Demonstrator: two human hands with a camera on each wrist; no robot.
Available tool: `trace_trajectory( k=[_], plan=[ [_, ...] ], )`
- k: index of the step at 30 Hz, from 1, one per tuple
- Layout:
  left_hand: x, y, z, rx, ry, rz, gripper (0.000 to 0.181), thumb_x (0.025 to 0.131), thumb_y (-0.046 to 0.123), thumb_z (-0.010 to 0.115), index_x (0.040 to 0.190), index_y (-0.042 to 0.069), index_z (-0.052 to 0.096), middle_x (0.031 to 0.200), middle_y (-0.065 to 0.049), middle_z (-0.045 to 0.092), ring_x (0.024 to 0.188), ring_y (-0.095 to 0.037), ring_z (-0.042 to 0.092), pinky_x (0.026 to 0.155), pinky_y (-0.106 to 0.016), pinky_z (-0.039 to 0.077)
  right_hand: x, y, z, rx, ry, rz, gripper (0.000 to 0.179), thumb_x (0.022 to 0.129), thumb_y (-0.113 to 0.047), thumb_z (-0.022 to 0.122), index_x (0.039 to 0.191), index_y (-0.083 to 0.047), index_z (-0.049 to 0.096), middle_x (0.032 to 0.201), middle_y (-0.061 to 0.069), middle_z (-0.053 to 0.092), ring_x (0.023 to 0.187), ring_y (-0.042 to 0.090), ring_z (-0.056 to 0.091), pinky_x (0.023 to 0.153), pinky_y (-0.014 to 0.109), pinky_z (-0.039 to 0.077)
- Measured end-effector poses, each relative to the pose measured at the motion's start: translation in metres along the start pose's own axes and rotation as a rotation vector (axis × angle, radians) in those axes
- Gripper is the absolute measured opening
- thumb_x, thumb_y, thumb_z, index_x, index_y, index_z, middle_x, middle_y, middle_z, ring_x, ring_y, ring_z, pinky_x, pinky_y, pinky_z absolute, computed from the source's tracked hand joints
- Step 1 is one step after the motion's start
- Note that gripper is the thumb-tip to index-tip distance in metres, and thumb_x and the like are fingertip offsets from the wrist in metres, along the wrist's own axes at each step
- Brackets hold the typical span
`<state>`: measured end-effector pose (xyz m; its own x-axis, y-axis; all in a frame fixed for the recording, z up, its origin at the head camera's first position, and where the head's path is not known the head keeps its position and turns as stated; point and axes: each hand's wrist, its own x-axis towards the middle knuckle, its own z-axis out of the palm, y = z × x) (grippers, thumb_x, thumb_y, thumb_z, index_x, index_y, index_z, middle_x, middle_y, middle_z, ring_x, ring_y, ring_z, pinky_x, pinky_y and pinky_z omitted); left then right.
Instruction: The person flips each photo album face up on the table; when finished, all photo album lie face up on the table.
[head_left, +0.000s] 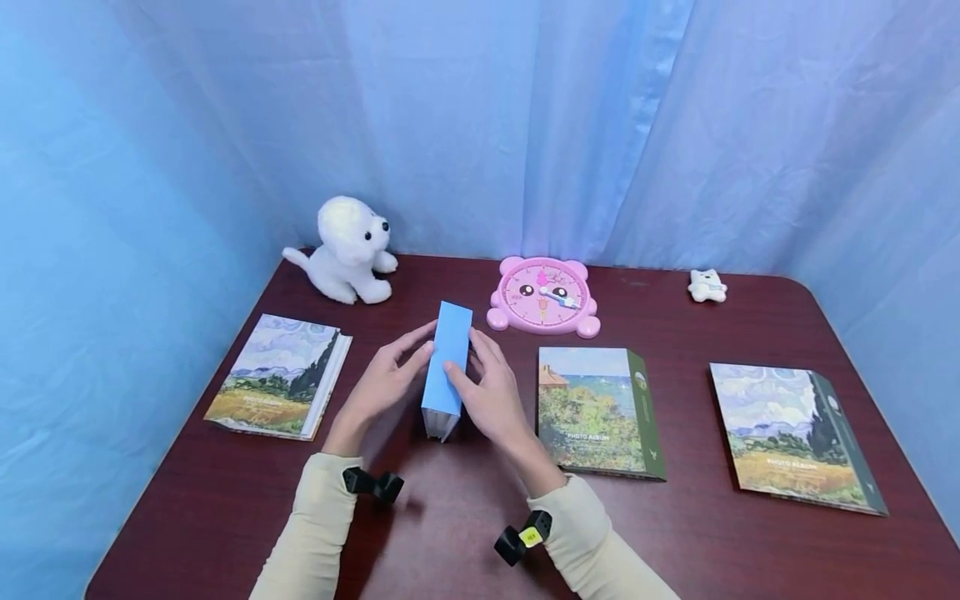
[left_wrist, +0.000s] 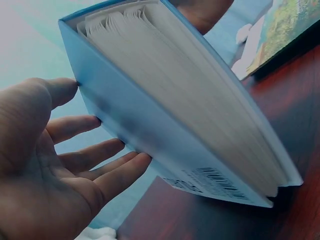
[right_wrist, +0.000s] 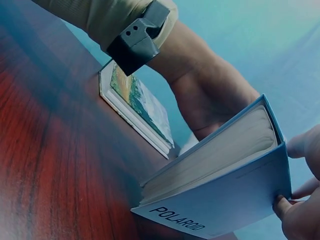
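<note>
A blue photo album [head_left: 448, 358] stands on its edge between my hands, spine up, with its page edges [left_wrist: 165, 85] toward me. The word POLAROID shows on its right-hand cover [right_wrist: 215, 200] in the right wrist view; a barcode is on the other cover [left_wrist: 150, 135]. My left hand [head_left: 386, 383] touches the left cover with nearly straight, spread fingertips. On the other side, my right hand [head_left: 491, 392] holds the album, thumb on the spine and fingers along the right cover. Its lower edge is at the tabletop; whether it bears fully there, I cannot tell.
On the left lies a landscape-covered album [head_left: 273, 375]. Two picture-covered sleeves, one with a seaside scene [head_left: 588, 408] and one with a wheat field [head_left: 783, 433], lie right. Behind are a white plush dog [head_left: 348, 250], a pink clock [head_left: 543, 296] and a small white figure [head_left: 707, 286].
</note>
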<state>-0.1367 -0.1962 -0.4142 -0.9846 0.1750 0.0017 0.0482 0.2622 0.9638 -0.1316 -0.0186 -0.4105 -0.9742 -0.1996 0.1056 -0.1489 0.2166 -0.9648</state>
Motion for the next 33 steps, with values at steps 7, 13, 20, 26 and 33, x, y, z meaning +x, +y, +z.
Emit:
trace_trajectory(
  k=[7, 13, 20, 26, 33],
  plan=[
    [-0.002, 0.005, -0.013, 0.043, -0.002, 0.041, 0.047, 0.100, 0.029, 0.050, 0.146, 0.026, 0.041, 0.144, -0.004, 0.048, 0.123, -0.020, 0.052, 0.093, -0.032, 0.048, 0.000, 0.003, 0.006, 0.073, -0.027, -0.055, 0.051, 0.098, -0.017, 0.053, 0.146, -0.008, 0.039, 0.151, 0.015, 0.036, 0.136, 0.024, 0.041, 0.108, 0.036, 0.038],
    [-0.004, 0.008, -0.023, 0.111, 0.023, 0.024, 0.048, 0.100, 0.025, 0.050, 0.147, 0.020, 0.040, 0.144, -0.008, 0.048, 0.127, -0.022, 0.050, 0.100, -0.042, 0.045, 0.001, 0.008, 0.013, 0.086, -0.068, -0.050, 0.050, 0.100, -0.023, 0.052, 0.147, -0.011, 0.039, 0.152, 0.012, 0.035, 0.135, 0.023, 0.042, 0.106, 0.034, 0.039],
    [-0.008, 0.009, -0.033, 0.185, 0.072, -0.042, 0.052, 0.098, 0.025, 0.054, 0.147, 0.015, 0.039, 0.137, -0.018, 0.053, 0.120, -0.032, 0.057, 0.091, -0.048, 0.051, 0.001, 0.020, 0.025, -0.014, -0.132, -0.018, 0.050, 0.100, -0.027, 0.049, 0.147, -0.014, 0.039, 0.153, 0.010, 0.034, 0.135, 0.021, 0.041, 0.106, 0.035, 0.040],
    [-0.010, 0.008, -0.041, 0.378, 0.111, -0.121, 0.063, 0.093, 0.033, 0.062, 0.148, 0.012, 0.038, 0.139, -0.020, 0.051, 0.119, -0.034, 0.057, 0.091, -0.051, 0.051, 0.001, 0.035, 0.033, -0.210, -0.190, -0.013, 0.059, 0.096, -0.034, 0.056, 0.148, -0.014, 0.038, 0.153, 0.015, 0.031, 0.137, 0.030, 0.039, 0.110, 0.045, 0.035],
    [-0.013, 0.002, -0.047, 0.513, 0.109, -0.218, 0.067, 0.092, 0.038, 0.062, 0.147, 0.008, 0.038, 0.141, -0.022, 0.046, 0.121, -0.037, 0.053, 0.093, -0.052, 0.049, -0.002, 0.043, 0.038, -0.330, -0.208, 0.032, 0.065, 0.092, -0.037, 0.061, 0.146, -0.010, 0.040, 0.154, 0.020, 0.026, 0.141, 0.036, 0.028, 0.112, 0.050, 0.029]
  ],
)
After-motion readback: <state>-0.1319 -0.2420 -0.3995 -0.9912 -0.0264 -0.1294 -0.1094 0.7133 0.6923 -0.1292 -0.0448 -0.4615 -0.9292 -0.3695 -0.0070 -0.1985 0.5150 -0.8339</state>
